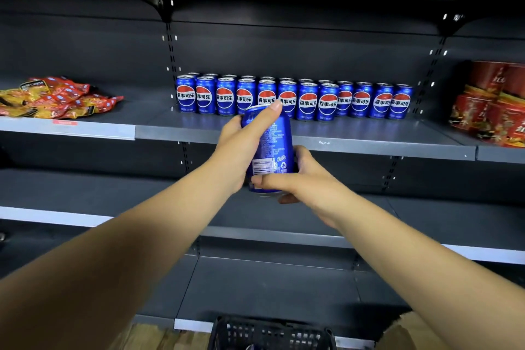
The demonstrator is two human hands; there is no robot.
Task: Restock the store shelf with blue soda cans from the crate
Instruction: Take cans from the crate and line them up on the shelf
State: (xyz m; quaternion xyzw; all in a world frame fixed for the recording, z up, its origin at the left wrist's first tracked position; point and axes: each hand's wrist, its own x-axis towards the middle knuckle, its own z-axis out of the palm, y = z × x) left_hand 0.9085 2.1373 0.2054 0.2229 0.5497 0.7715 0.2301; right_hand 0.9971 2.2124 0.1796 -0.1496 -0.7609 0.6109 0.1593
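Facing a dark store shelf [306, 133] that carries rows of blue cans [292, 98], a person holds one blue soda can [270, 148] in front of its edge. The left hand [241, 148] wraps its upper side; the right hand [298, 176] has fingers curled around its base. Rigid, smooth metal, probably full and weighty: hold the sidewall.
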